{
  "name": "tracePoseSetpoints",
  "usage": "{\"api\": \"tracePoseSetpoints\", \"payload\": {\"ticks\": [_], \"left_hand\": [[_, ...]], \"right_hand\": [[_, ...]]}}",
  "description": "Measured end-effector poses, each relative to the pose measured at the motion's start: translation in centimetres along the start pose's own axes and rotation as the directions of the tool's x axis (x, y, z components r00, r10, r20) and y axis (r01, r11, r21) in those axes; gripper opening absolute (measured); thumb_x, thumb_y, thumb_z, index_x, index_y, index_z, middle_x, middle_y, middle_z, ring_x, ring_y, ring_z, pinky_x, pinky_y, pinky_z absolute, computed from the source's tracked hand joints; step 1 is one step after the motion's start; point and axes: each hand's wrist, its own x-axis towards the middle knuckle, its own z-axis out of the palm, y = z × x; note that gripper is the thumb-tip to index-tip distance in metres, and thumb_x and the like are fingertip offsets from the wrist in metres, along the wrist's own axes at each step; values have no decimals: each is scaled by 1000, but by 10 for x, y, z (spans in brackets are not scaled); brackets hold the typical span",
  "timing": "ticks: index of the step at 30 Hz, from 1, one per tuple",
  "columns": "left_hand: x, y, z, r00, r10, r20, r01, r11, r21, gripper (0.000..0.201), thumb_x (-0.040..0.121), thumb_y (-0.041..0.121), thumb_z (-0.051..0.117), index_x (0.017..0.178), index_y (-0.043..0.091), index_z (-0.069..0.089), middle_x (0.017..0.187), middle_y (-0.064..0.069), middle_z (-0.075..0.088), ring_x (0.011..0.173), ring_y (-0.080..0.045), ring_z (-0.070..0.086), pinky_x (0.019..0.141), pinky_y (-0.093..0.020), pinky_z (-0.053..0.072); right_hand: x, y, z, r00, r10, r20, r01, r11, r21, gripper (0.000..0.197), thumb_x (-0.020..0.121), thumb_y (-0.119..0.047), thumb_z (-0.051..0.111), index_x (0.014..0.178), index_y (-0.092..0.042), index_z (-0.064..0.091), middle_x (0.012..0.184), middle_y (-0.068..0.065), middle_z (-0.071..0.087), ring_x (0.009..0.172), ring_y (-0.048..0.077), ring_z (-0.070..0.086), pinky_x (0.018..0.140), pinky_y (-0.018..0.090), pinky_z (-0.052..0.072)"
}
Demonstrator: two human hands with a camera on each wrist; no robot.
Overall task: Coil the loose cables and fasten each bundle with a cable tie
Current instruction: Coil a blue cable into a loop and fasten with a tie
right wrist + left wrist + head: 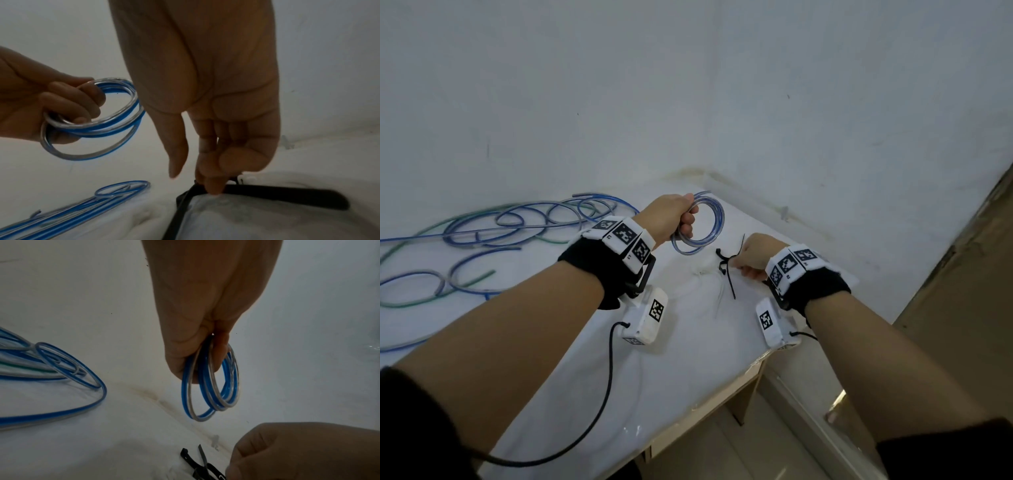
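White cloth-covered table (571, 342) holds loose blue and green cables (482, 233) far left, left hand (671, 216) clenches springy, light blue-and-clear coiled cable bundle (702, 226) above it, right hand (755, 253) pinches thin black plastic cable ties (727, 270); best gripped mid-strap.

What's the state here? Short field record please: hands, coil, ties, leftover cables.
left hand: grips blue-and-clear coil, held above the table
right hand: fingertips pinch black cable ties lying on the table
coil: several loops, not yet tied
loose cables: blue and green, uncoiled, on the table to the left
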Motion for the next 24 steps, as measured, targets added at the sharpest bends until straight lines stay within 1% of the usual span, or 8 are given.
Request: {"api": "tracePoseSetpoints", "payload": {"ticks": [4,6,9,12,14,15,19,24], "left_hand": [[0,-2,-3,1000,8,-13,-8,1000,17,35,101,22,31,70,12,45,38,11,39,32,-5,37,58,-25,35],[0,-2,-2,1000,11,-13,-10,1000,28,35,101,22,31,70,12,45,39,11,40,32,-5,37,58,-25,35],[-1,-2,-3,1000,20,-19,-20,999,41,34,101,22,32,70,12,45,38,11,40,32,-5,37,58,-25,35],[-3,-2,-8,999,25,-40,-23,998,53,34,101,22,32,71,13,46,38,11,41,32,-4,38,58,-25,36],[-5,-2,-14,998,32,-62,-28,998,61,35,101,22,32,70,13,46,40,11,41,33,-5,38,57,-25,37],[-6,-1,-17,996,37,-82,-32,998,61,35,101,22,32,70,13,45,41,10,41,33,-5,37,55,-24,37],[-12,2,-39,983,51,-175,-42,997,59,36,100,22,32,68,13,45,47,5,40,31,-5,37,53,-24,33],[-28,4,-81,964,70,-257,-62,997,40,37,101,22,30,68,12,44,34,9,40,29,-4,37,51,-24,33]], "right_hand": [[-2,-4,5,997,-25,67,37,982,-185,28,77,-30,73,68,-7,61,66,7,61,62,24,56,64,27,47],[-2,-5,8,999,-25,49,37,964,-263,30,76,-28,74,59,-10,56,64,5,59,64,23,57,61,25,47],[0,-7,10,1000,-8,2,8,954,-299,27,80,-19,69,62,-9,51,70,8,57,59,22,52,51,23,40],[-2,-11,5,999,7,-40,-12,992,-122,12,83,-12,63,77,-3,58,71,11,57,56,22,49,50,25,39],[-4,-14,0,997,-31,-74,38,994,99,7,85,-10,62,81,-4,60,65,9,56,52,19,48,52,24,43],[-7,-17,-1,994,-56,-97,77,969,236,3,85,-8,62,86,-5,60,64,9,56,52,18,48,52,24,45],[-20,-40,-4,961,-193,-200,275,763,585,37,88,1,53,120,-13,42,74,16,60,54,18,50,54,26,44],[-34,-86,1,916,-332,-223,389,604,696,27,93,6,40,113,4,58,67,11,57,46,9,55,50,19,51]]}}
